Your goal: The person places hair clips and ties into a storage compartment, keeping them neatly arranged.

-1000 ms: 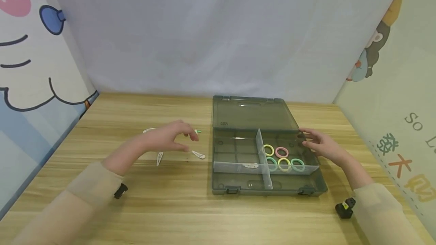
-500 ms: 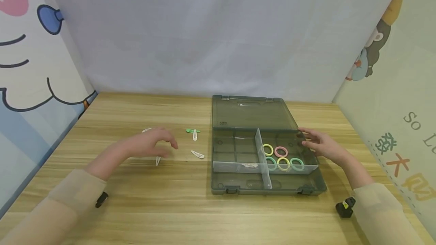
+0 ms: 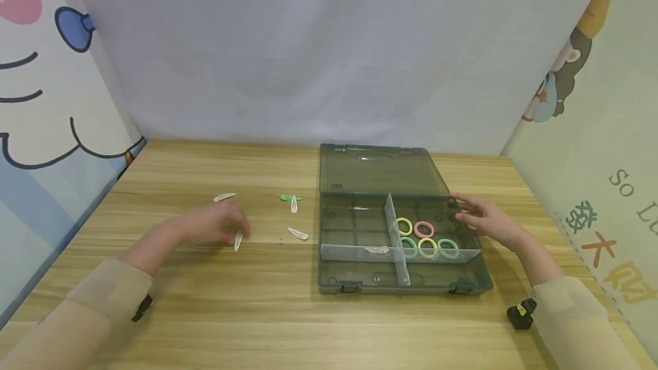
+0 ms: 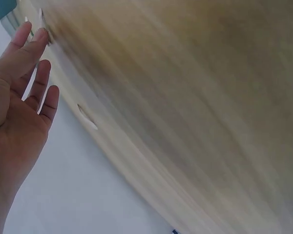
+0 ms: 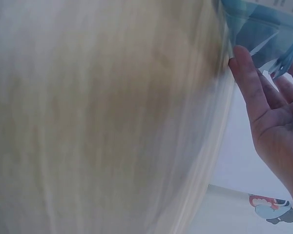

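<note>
In the head view my left hand (image 3: 213, 224) is low over the table, its fingertips right at a white snap hair clip (image 3: 238, 241). Seen from the left wrist, the thumb and fingers are fairly straight, and the clip (image 4: 43, 24) shows beside the fingertips. My right hand (image 3: 485, 221) rests at the right side of a dark see-through divided box (image 3: 354, 218), fingers relaxed against its rim. From the right wrist, those fingers (image 5: 254, 87) overlap the box's corner. Yellow, pink and green hair ties (image 3: 424, 229) lie in the box's right compartment.
More white clips lie on the table (image 3: 257, 313): one far left (image 3: 224, 196), one near the box (image 3: 298, 233), and one (image 3: 294, 204) crossing a green clip (image 3: 285, 197). White clips (image 3: 377, 250) show by the box's front divider. The lid (image 3: 380, 170) lies open behind.
My left hand has moved left, away from the box side, and down to the white hair clip, uncovering the green clip and the one across it. The right hand stays at the box.
</note>
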Demonstrator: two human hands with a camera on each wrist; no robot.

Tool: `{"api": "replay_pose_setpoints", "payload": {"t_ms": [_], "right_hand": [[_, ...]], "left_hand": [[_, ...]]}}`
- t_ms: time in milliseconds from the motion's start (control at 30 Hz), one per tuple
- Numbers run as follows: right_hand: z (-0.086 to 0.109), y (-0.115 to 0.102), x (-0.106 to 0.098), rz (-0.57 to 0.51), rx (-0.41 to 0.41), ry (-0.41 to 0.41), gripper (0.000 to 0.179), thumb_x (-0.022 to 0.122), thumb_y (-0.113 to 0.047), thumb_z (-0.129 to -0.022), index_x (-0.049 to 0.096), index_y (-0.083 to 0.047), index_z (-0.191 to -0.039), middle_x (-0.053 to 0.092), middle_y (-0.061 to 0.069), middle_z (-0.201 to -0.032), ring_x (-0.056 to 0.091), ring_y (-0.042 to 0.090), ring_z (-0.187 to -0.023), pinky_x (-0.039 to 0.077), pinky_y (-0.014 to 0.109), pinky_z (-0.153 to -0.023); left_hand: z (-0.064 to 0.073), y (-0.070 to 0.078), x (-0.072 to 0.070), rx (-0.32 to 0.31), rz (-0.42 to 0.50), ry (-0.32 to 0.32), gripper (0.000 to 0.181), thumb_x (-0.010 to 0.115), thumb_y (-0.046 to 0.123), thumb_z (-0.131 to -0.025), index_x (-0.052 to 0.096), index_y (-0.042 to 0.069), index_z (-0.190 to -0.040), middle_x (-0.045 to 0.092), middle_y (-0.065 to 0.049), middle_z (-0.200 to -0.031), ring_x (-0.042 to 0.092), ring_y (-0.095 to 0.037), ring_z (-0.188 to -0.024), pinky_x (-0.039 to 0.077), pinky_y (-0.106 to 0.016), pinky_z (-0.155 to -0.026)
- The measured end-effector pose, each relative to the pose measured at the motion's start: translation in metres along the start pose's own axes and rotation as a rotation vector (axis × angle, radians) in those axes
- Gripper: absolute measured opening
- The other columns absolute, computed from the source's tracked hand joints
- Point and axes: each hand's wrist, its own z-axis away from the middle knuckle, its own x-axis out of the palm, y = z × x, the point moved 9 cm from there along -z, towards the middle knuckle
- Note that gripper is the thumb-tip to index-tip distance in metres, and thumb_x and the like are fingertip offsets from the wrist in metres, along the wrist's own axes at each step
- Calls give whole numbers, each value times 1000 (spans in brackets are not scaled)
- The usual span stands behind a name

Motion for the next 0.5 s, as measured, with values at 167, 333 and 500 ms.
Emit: {"api": "replay_pose_setpoints", "payload": {"t_ms": [167, 333, 500], "right_hand": [[1, -1, 0, 1, 3, 2, 60, 48, -25, -100, 20, -7, -150, 23, 34, -147, 28, 53, -130, 48, 58, -83], [1, 0, 0, -4, 8, 1, 60, 48, -26, -100, 20, -8, -150, 23, 33, -148, 28, 53, -131, 47, 59, -84], [1, 2, -1, -13, 14, 5, 60, 48, -26, -100, 20, -9, -150, 23, 33, -148, 28, 53, -131, 47, 59, -85]], "left_hand": [[0, -4, 4, 53, -55, 37, 21, 79, 7, -70, 71, 16, -88, 66, 9, -88, 56, -15, -89, 42, -38, -84], [-1, -9, 7, 36, -34, 43, 14, 76, 10, -76, 71, 19, -85, 64, 12, -87, 56, -11, -88, 43, -38, -83], [-2, -12, 7, -10, -12, 33, 9, 72, 13, -82, 71, 21, -86, 63, 13, -88, 56, -10, -90, 44, -38, -85]]}}
